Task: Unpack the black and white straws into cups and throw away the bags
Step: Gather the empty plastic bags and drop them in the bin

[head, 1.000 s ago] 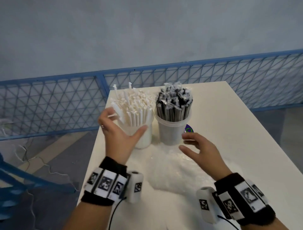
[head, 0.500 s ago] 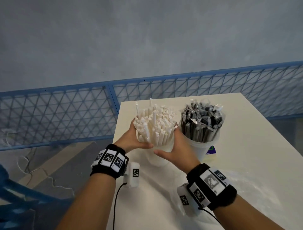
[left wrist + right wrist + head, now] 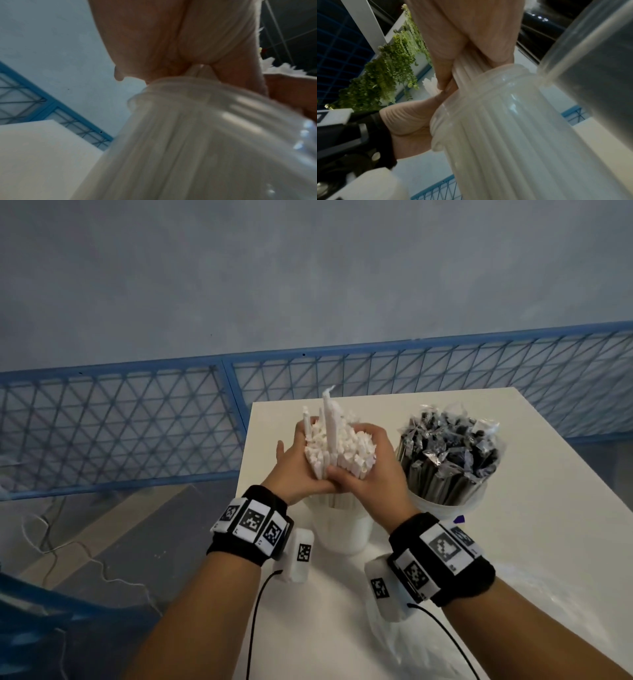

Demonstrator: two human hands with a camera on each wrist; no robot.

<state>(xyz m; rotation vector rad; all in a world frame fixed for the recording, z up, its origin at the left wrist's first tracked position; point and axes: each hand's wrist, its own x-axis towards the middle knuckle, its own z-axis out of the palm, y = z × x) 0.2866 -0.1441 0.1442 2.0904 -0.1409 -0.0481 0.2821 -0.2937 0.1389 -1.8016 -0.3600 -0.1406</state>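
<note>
1. Black straws (image 3: 448, 453) in cup (image 3: 445, 505) just right of white cup (image 3: 342, 529); empty bag (image 3: 404, 642) near tabletop (image 3: 548, 491) front.
2. Blue fence (image 3: 137, 426) beyond tabletop's left & far edges.
3. Left hand (image 3: 294, 470) & right hand (image 3: 373, 474) wrapped round white straws (image 3: 337, 446) above cup.

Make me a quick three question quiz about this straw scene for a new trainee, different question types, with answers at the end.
1. True or false: the left hand and right hand both grip the white straws.
2. Which cup stands on the person's right side? A) the cup of black straws B) the cup of white straws
3. Fill in: a clear empty ____ lies on the table near the right forearm.

Key: 1 true; 2 A; 3 bag.
</note>
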